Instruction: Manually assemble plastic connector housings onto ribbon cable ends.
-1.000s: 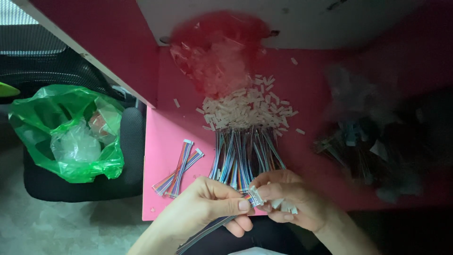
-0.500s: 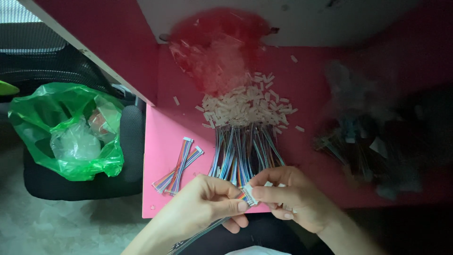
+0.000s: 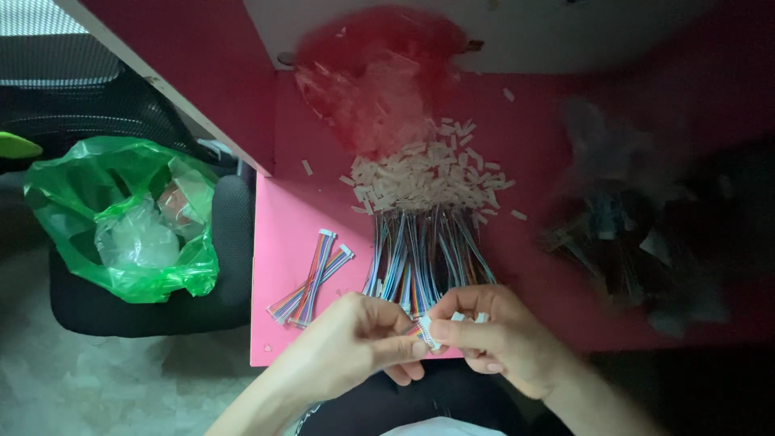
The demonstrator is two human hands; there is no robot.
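1. My left hand [image 3: 363, 343] & right hand [image 3: 492, 335] meet at the near edge of the pink table [image 3: 278, 242], fingers of both pinched together on one small white connector [image 3: 425, 331] w/ a bit of rainbow ribbon cable behind it
2. Left thumb + index clamp the cable end; right fingers are closed on the plug itself. A few more white bits sit tucked in my right palm, can't tell how many
3. Handling, my guess: connector is light, hard plastic, tiny & easy to drop, so grip by the flat sides w/ fingertips, not the pin face
4. Cable looks soft & floppy, thin wires; best held just behind the plug so it doesn't bend away or strain the crimps
5. Just beyond my hands lies the fan of multicolour cables [image 3: 420, 258], its far ends touching the pile of loose white housings [image 3: 424, 173]
6. Two finished-looking cables [image 3: 311, 278] lie apart on the left; red plastic bag [image 3: 375, 77] further back, green bag [image 3: 121, 218] on a black chair off the table
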